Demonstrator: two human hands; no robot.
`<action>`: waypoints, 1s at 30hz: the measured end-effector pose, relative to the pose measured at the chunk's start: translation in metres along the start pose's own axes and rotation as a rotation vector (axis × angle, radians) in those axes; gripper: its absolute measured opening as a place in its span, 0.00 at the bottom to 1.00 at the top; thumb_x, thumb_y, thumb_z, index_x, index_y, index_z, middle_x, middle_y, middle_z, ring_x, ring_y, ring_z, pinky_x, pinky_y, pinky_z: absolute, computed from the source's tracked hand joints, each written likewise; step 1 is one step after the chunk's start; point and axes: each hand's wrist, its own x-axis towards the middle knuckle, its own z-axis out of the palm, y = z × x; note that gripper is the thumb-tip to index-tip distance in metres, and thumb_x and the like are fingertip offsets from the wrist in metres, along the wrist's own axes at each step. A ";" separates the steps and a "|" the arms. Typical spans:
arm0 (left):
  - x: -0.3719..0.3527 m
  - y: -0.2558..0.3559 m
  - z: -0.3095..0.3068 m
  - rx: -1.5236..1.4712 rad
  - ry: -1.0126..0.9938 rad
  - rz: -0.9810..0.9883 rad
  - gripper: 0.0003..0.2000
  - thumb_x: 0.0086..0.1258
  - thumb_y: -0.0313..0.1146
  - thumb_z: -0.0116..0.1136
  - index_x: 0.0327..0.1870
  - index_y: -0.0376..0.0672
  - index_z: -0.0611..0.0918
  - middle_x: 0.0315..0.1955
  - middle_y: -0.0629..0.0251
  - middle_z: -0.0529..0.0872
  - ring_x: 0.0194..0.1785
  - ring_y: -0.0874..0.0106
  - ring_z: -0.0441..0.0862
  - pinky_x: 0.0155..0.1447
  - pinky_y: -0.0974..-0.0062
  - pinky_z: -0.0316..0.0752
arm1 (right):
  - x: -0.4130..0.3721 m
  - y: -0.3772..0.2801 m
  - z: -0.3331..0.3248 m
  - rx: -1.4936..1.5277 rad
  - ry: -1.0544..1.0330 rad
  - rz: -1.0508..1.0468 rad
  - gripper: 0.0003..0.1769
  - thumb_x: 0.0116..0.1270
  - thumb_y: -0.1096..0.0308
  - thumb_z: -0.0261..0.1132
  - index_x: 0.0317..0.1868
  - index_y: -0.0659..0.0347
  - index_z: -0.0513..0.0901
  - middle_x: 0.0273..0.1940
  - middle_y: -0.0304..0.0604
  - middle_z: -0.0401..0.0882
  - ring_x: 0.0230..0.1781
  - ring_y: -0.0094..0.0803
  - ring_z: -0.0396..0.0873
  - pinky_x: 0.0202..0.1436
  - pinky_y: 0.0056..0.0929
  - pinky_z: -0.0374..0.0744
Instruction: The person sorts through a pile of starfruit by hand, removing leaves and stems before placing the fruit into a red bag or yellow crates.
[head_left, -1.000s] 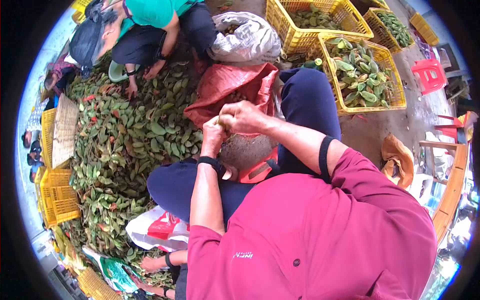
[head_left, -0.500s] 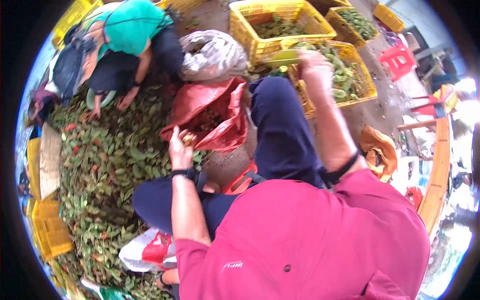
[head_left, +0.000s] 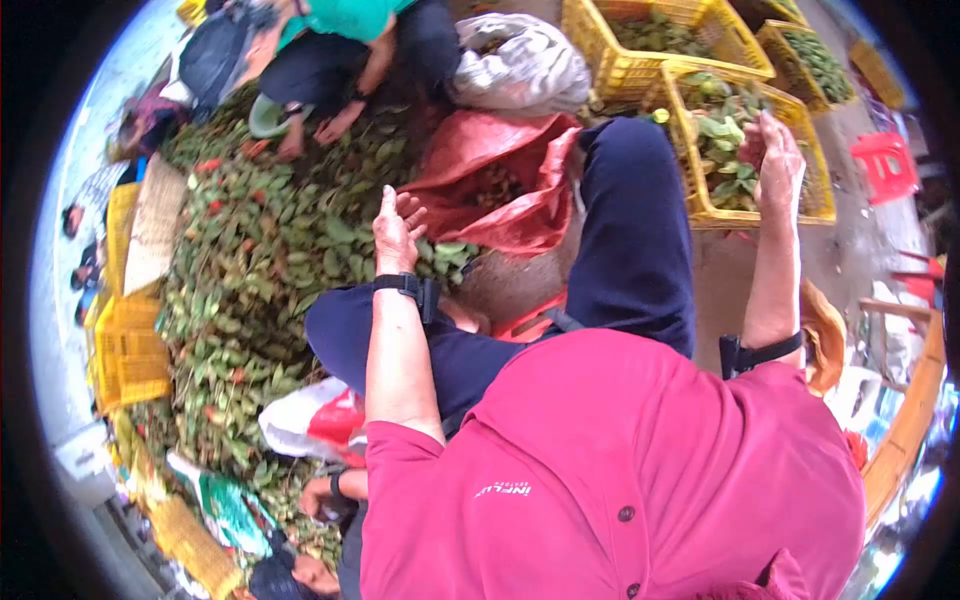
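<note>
Two hands are raised apart, neither gripping anything that shows. The left hand [head_left: 397, 228] sits left of centre with its fingers spread and the index finger pointing up. It hovers over the edge of a wide heap of green pods [head_left: 265, 255] that fills the left of the frame, just beside an open red sack [head_left: 510, 215]. The right hand [head_left: 775, 150], at upper right, hangs palm down with fingers loosely parted over a yellow crate [head_left: 720, 217] holding more green pods. A second yellow crate [head_left: 640, 72] stands behind it at the top, next to a grey-white sack [head_left: 520, 65]. At upper left a person in a teal shirt [head_left: 340, 18] bends over the heap, one hand [head_left: 335, 130] resting on it.
</note>
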 end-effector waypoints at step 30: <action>-0.002 -0.004 -0.131 -0.158 0.337 -0.109 0.41 0.75 0.63 0.51 0.78 0.40 0.60 0.65 0.49 0.75 0.63 0.53 0.75 0.66 0.47 0.68 | -0.132 -0.051 0.280 -0.478 -1.385 -0.544 0.13 0.68 0.61 0.69 0.43 0.63 0.85 0.30 0.50 0.83 0.31 0.34 0.83 0.39 0.36 0.80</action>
